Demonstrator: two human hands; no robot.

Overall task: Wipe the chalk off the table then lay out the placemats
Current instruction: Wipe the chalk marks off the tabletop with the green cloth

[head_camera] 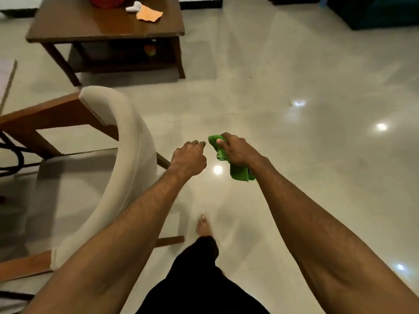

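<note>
Green, soft, bunched cloth [240,173] sits in the right hand [238,149], whose fingers and thumb curl round its upper part while the rest hangs below the palm, in the air over the glossy cream tiled floor [294,75]. The left hand [188,158] is just beside it, apart from the cloth, its fingers curled into a loose fist that grips nothing. Below, a bare foot [204,225] and black trousers [199,279] show. At left stands a wooden chair with a curved beige padded back [127,137]. Farther off, a dark brown wooden low table [90,26] carries a flat orange cloth [148,14], touching a small white object [135,6].
</note>
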